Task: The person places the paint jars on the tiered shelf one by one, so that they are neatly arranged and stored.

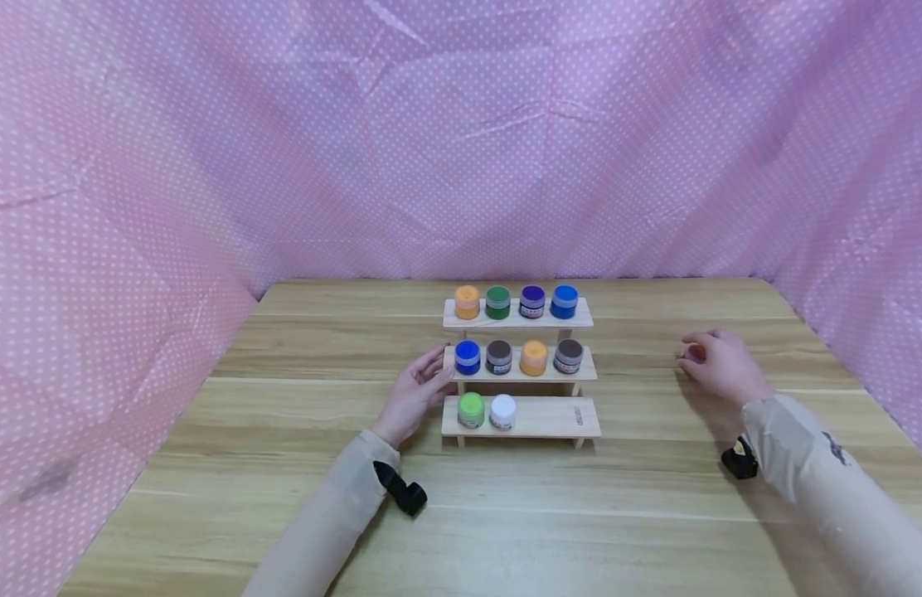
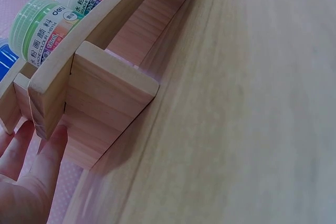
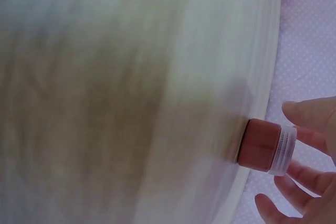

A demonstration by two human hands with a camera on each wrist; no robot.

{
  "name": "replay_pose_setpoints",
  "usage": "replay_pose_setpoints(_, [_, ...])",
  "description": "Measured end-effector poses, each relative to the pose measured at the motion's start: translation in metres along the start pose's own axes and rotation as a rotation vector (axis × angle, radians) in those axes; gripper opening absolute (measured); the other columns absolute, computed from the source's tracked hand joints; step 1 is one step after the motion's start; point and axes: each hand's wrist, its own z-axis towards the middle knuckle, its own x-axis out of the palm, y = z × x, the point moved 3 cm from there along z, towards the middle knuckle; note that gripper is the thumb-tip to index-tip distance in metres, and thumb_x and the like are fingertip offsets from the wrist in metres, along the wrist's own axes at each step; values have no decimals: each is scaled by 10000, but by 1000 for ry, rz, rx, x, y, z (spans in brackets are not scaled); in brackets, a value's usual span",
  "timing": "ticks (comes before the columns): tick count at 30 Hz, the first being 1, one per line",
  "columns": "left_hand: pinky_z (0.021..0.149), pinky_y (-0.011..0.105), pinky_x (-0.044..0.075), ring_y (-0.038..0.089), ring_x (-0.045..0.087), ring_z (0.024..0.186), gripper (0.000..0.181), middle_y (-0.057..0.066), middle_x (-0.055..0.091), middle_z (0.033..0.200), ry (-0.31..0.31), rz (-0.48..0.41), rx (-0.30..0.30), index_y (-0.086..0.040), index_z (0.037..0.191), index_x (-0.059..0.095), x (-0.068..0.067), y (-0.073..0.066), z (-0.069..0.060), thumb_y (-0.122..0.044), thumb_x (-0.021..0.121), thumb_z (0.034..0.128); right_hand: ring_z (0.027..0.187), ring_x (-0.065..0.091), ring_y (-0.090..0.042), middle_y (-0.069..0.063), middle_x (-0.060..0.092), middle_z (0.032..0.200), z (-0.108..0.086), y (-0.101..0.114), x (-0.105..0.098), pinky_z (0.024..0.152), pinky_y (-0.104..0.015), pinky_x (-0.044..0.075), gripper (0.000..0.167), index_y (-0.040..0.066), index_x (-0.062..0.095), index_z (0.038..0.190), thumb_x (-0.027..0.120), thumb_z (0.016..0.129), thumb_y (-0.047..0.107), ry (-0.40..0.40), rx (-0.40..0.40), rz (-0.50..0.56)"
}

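A wooden three-tier stand (image 1: 539,417) holds small paint jars in rows. At its left end is my left hand (image 1: 418,391), its fingertips against or very near the wood beside the lower tiers. In the left wrist view those fingers (image 2: 50,161) reach fairly straight under a shelf's end, curled round nothing. A red-brown paint jar (image 3: 260,144) with a clear lid stands upright on the table at the right. Around it, my right hand (image 1: 724,365) spreads its thumb and fingers; the thumb is apart from the jar, and finger contact is hard to tell.
The top tier bears orange, green, purple and blue jars (image 1: 564,302). Blue, brown and orange jars (image 1: 534,358) line the middle tier. A light green jar (image 1: 472,410) and a white jar (image 1: 502,412) occupy the bottom tier's left half. Pink dotted cloth (image 1: 461,149) surrounds the wooden table (image 1: 297,414).
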Motion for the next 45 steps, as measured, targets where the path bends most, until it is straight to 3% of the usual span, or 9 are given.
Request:
replay_pose_setpoints(8, [972, 414, 506, 313, 539, 1199, 511, 180, 479, 1404, -10, -8, 1, -117, 1443, 379, 0, -1, -1, -122, 547, 961, 830, 555, -414, -290, 589, 882, 0, -3, 0, 761, -569, 465, 222, -111, 629, 971, 670, 805, 31, -91, -51, 7])
replay_pose_setpoints(29, [953, 398, 520, 298, 598, 1109, 511, 190, 479, 1398, -17, -5, -13, -133, 1439, 393, 1, -1, -2, -121, 556, 954, 823, 567, -410, -278, 591, 890, -5, -1, -4, 738, -562, 467, 198, -96, 643, 932, 684, 789, 35, -83, -26, 23])
replay_pose_setpoints(36, [974, 400, 504, 308, 559, 1175, 516, 175, 484, 1399, -14, -3, -26, -152, 1439, 394, 0, 1, 1, -141, 565, 952, 816, 565, -392, -260, 589, 898, -9, 5, -8, 722, -548, 470, 200, -85, 648, 943, 690, 794, 41, -78, -23, 37])
replay_pose_setpoints(45, [969, 393, 510, 304, 547, 1188, 514, 179, 481, 1400, -16, -11, -17, -137, 1441, 389, 0, 0, 1, -125, 557, 955, 745, 568, -323, -207, 603, 850, -15, 20, -10, 640, -450, 486, 193, -56, 673, 900, 749, 742, 25, -151, -83, 50])
